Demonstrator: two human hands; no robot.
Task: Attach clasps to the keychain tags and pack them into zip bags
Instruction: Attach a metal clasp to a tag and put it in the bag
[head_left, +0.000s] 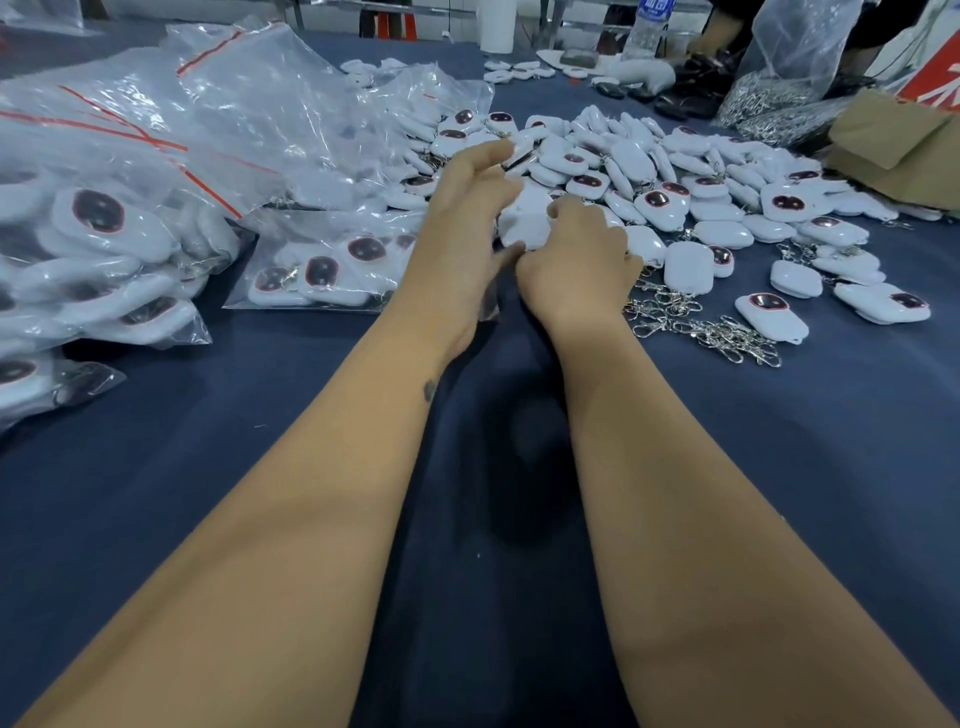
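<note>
A heap of white keychain tags (701, 202), some with a dark red-rimmed window, covers the blue table at centre right. My right hand (579, 260) curls its fingers round one white tag (524, 223) at the heap's near edge. My left hand (467, 213) is just left of it, fingers stretched loosely over the heap and thumb touching that tag's lower edge. Loose silver clasps (701, 325) lie to the right of my right wrist. A small filled zip bag (322, 270) lies left of my left hand.
Large clear zip bags (104, 223) stuffed with tags pile up on the left. At the back right are a cardboard box (893, 150), a bag of metal clasps (769, 104) and a water bottle (649, 26). The blue cloth (467, 519) lies under my forearms.
</note>
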